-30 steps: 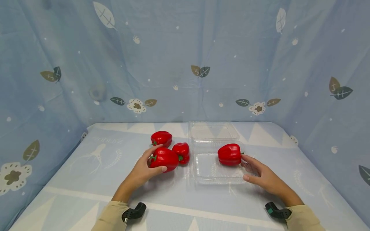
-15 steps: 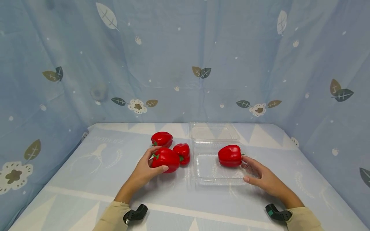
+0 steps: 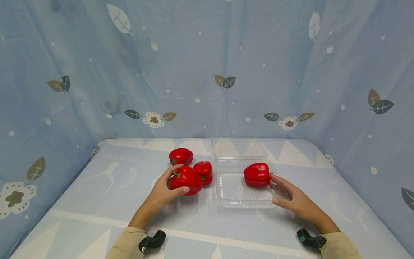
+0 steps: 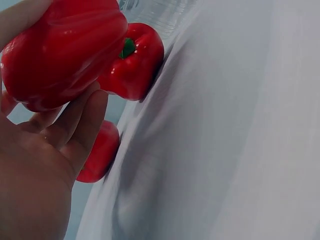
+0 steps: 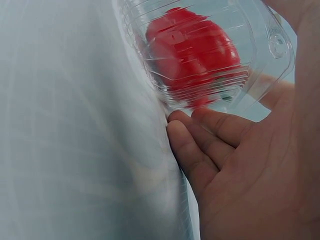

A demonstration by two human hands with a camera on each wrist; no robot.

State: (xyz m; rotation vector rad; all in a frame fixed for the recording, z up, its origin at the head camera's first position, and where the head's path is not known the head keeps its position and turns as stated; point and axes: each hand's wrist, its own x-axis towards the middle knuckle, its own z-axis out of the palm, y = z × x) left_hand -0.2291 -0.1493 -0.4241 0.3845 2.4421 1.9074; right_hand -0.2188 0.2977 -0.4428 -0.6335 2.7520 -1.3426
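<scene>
A red pepper (image 3: 185,180) is grasped by the left hand (image 3: 162,191), with the thumb curled under its front and the fingers wrapped over the far side; in the left wrist view the same pepper (image 4: 60,50) is seen resting against the fingertips, and the upper edge of the pepper and the thumb are cut off by the frame. Whether this pepper is lifted or is resting on the table (image 3: 97,201) cannot be told. Just beside it, touching or nearly so, a second pepper (image 3: 203,171) is partly covered by the held one, and a third pepper (image 3: 180,156) lies behind them; in the wrist view the third (image 4: 101,152) is half hidden behind the fingers.

A fourth pepper (image 3: 257,174) lies in the right part of the clear plastic box (image 3: 231,189), whose open lid (image 3: 237,148) lies flat behind it. The right hand (image 3: 292,199) is held open and relaxed at the box's right edge, nothing being grasped; its fingers (image 5: 200,150) are seen against the box wall in the right wrist view, where the pepper (image 5: 192,52) is blurred and distorted through the ribbed plastic. Most of the palm is cut off there. Both sleeves are cropped at the bottom of the head view
</scene>
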